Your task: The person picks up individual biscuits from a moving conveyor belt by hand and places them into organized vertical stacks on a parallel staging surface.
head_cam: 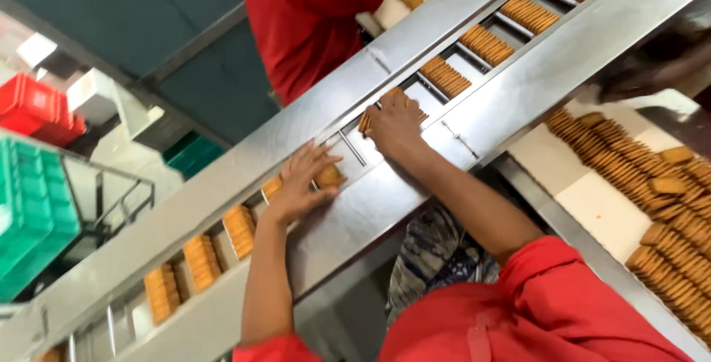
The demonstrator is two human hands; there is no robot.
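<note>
The left hand (300, 181) lies spread over a biscuit stack (328, 177) in the steel channel (348, 147). The right hand (395, 121), fingers pressed together, clamps a stack (364, 122) farther along. Uneven pressure could tip biscuits out of their slot or crack them.

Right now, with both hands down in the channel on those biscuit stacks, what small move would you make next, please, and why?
Probably press the left hand inward to square its biscuit stack within its slot. That stack looks shorter and looser than the neat stacks further down the steel channel, while the right hand already covers another stack.
</note>
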